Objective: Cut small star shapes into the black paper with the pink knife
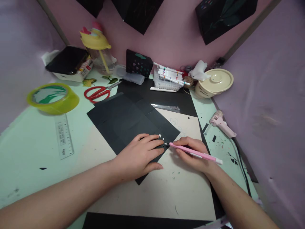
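Observation:
My left hand (140,154) lies flat on a sheet of black paper (121,116), fingers spread and pressing on it. Small white star and triangle shapes, apparently cut-outs, show by its fingertips; a white star (166,143) is the nearest to the tool. Closed around a pink pen-style craft knife (195,152), my right hand (194,151) rests at the paper's right edge. The knife's dark tip touches or nearly touches the paper beside that star; the blade is too small to make out. Beneath the paper lies a pale board (181,194).
Red-handled scissors (97,93), yellow tape (53,98) and a clear ruler (64,136) lie left. Behind stand a bottle (98,51), a basket of markers (168,82) and a lidded cream bowl (212,84). A pink glue gun (221,123) with a black cord lies right, among paper scraps.

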`<state>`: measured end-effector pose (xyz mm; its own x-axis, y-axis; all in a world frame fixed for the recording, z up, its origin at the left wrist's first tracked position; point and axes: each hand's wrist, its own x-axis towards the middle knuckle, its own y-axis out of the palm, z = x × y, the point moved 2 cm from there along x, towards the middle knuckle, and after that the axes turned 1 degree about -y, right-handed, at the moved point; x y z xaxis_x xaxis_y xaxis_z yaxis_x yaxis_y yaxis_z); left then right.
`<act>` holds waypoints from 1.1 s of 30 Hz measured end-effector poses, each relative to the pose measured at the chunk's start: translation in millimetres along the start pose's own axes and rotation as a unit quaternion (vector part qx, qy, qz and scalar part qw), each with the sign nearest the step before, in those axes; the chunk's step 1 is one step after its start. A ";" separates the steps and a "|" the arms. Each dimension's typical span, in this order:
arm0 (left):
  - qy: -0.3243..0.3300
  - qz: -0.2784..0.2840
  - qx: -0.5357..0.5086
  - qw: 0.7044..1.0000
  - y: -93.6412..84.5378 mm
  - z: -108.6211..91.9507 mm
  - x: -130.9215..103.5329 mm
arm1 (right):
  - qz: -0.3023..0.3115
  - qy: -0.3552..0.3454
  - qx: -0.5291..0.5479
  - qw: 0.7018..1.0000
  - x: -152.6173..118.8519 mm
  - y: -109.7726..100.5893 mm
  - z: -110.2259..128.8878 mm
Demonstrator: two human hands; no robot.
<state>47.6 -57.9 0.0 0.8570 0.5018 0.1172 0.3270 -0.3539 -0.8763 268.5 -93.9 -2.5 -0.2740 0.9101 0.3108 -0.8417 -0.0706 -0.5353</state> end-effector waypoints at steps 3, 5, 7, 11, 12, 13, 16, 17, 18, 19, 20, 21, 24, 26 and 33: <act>0.002 -0.005 0.000 1.000 -0.1 0.0 -0.1 | 0.019 -0.014 0.001 1.000 1.6 -0.8 4.0; 0.003 -0.008 -0.001 1.000 0.2 0.2 -0.1 | 0.025 -0.026 0.001 0.999 2.5 -1.0 5.8; 0.003 -0.009 -0.002 1.000 0.5 0.3 -0.1 | 0.028 -0.029 -0.005 0.999 3.2 -0.6 6.7; 0.003 -0.009 -0.001 1.000 0.6 0.0 0.3 | 0.027 -0.021 -0.017 0.999 4.3 0.2 7.5; 0.002 -0.008 0.000 1.000 0.6 -0.1 0.5 | 0.027 -0.020 -0.018 0.999 4.3 0.3 7.6; 0.002 -0.006 0.000 1.000 0.5 -0.2 0.6 | 0.028 -0.020 -0.018 0.999 4.3 0.3 7.6; 0.001 -0.002 0.002 1.000 0.6 -0.4 0.7 | 0.031 -0.025 -0.012 0.999 3.7 0.2 6.1; 0.002 -0.002 0.002 1.000 0.7 -0.3 0.7 | 0.036 -0.027 -0.007 0.999 3.5 0.1 5.3; 0.002 -0.001 0.003 1.000 0.7 -0.3 0.7 | 0.041 -0.029 0.001 0.999 3.4 0.2 4.5; 0.003 -0.001 0.004 1.000 0.8 -0.3 0.5 | 0.049 -0.032 0.009 0.998 3.4 0.2 3.8; 0.005 -0.001 0.005 1.000 0.9 -0.4 0.4 | 0.058 -0.037 0.016 0.997 3.6 0.3 3.6; 0.006 -0.002 0.007 1.000 0.9 -0.6 0.2 | 0.066 -0.044 0.022 0.997 4.0 0.4 3.8; 0.015 -0.003 0.015 1.000 0.6 -1.5 -0.6 | 0.086 -0.069 0.031 0.993 6.0 0.6 6.4; 0.019 -0.001 0.021 1.000 0.4 -1.9 -1.0 | 0.087 -0.079 0.034 0.992 7.3 0.4 8.2; 0.032 -0.015 0.025 0.999 0.9 -2.5 -0.5 | 0.088 -0.079 0.029 0.993 10.8 0.7 10.5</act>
<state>48.4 -60.4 0.4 0.8715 0.4592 0.1722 0.3339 -0.2984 -0.8941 260.1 -88.4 8.7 -0.4849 0.8062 0.3389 -0.7988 -0.2505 -0.5470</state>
